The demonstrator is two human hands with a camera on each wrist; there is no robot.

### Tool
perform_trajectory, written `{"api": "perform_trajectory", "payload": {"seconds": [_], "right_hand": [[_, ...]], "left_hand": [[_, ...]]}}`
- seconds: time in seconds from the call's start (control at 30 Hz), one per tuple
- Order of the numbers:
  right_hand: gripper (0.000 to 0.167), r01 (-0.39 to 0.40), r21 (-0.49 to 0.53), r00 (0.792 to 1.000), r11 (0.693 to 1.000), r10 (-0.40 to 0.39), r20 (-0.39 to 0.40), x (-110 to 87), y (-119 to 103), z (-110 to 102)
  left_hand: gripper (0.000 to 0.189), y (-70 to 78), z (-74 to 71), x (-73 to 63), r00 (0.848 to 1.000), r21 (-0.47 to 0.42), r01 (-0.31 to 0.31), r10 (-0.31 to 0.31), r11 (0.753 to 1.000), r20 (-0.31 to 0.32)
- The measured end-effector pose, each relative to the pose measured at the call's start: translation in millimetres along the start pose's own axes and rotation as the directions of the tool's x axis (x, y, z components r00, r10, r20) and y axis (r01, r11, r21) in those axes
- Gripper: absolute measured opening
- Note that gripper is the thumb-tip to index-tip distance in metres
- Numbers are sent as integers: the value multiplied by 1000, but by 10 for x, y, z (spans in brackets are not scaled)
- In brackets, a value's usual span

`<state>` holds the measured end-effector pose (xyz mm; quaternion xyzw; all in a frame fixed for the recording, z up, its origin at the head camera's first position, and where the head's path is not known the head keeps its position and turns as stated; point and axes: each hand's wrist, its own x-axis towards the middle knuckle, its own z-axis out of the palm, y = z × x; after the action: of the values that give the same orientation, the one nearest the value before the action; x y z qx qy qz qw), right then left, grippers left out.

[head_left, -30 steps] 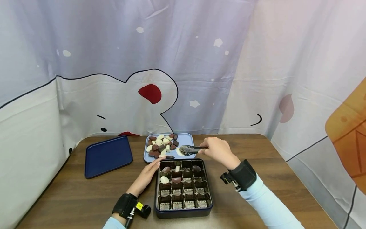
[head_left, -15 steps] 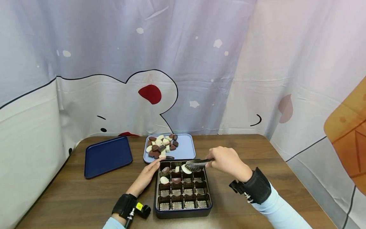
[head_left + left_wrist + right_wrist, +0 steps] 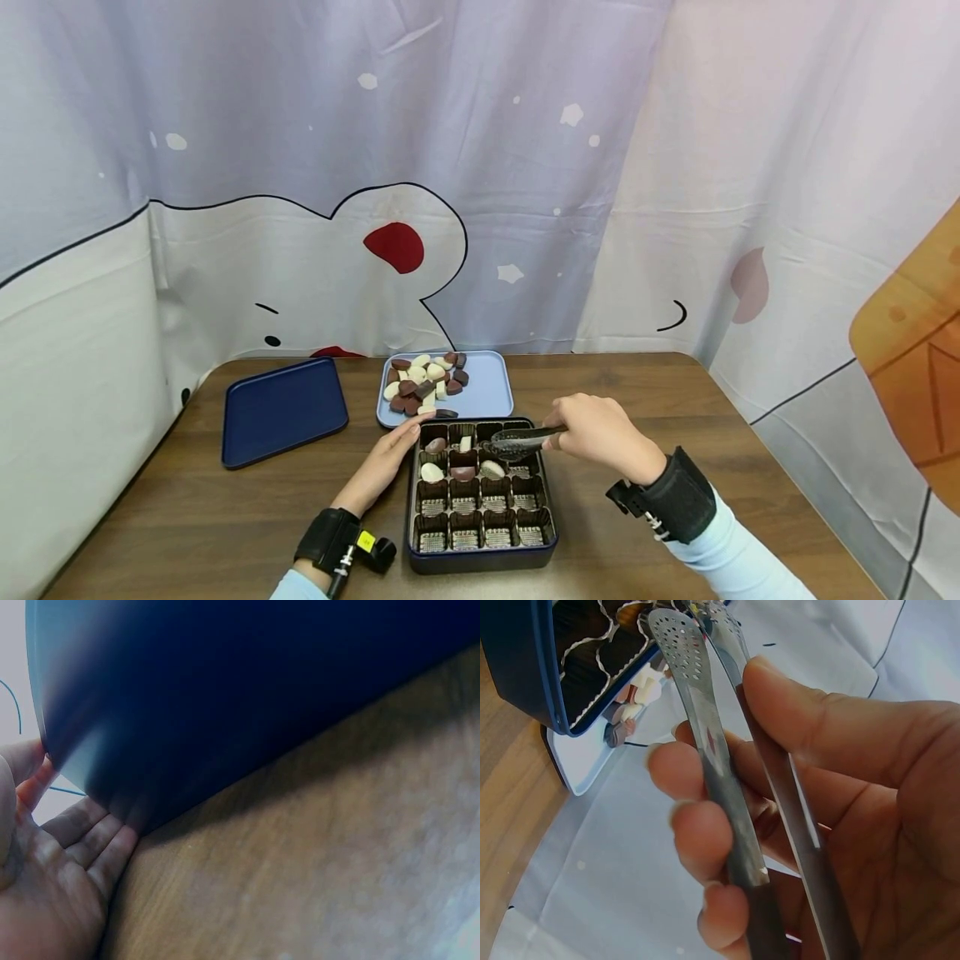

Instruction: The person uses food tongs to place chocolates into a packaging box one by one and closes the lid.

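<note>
My right hand (image 3: 600, 433) holds metal tongs (image 3: 517, 443) with perforated heads. They hover over the back right of a dark box (image 3: 483, 562) with a gridded insert; in the right wrist view the tong heads (image 3: 679, 645) stand apart. A white oval chocolate (image 3: 492, 470) lies in the second row, third compartment. Left of it in that row are a brown chocolate (image 3: 462, 473) and another white one (image 3: 431, 472). Two more pieces show in the back row; its right part is hidden by the tongs. My left hand (image 3: 384, 462) rests extended fingers against the box's left side.
Behind the box, a light blue tray (image 3: 491, 392) carries a pile of white, brown and dark chocolates on its left half. A dark blue tray (image 3: 285, 412) lies at the left of the wooden table (image 3: 637, 533). A patterned curtain hangs behind.
My right hand has brought the tongs from the light blue tray to the box. The white chocolate now lies in a second-row compartment, released from the tongs. My left hand has stayed put.
</note>
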<state>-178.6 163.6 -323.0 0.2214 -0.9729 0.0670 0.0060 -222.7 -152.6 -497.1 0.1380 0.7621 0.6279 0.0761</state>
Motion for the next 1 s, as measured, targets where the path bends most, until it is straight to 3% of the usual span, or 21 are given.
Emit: {"api": "perform_trajectory", "payload": {"seconds": [0.5,0.83,1.0], "right_hand": [[21,-7,17,999,1000,8,-50,126,-20,-28],[24,-1,18,996,1000,3,-89,399,-5,-43],[26,-7,6,995,1000,8,-95,577,-60,62]], "left_hand": [[47,3,0,3,1000,0,0,0,1000,-7],[48,13,-1,5,1000,7,6,-6,1000,-5],[48,9,7,9,1000,0,14,-14,1000,-8]]}}
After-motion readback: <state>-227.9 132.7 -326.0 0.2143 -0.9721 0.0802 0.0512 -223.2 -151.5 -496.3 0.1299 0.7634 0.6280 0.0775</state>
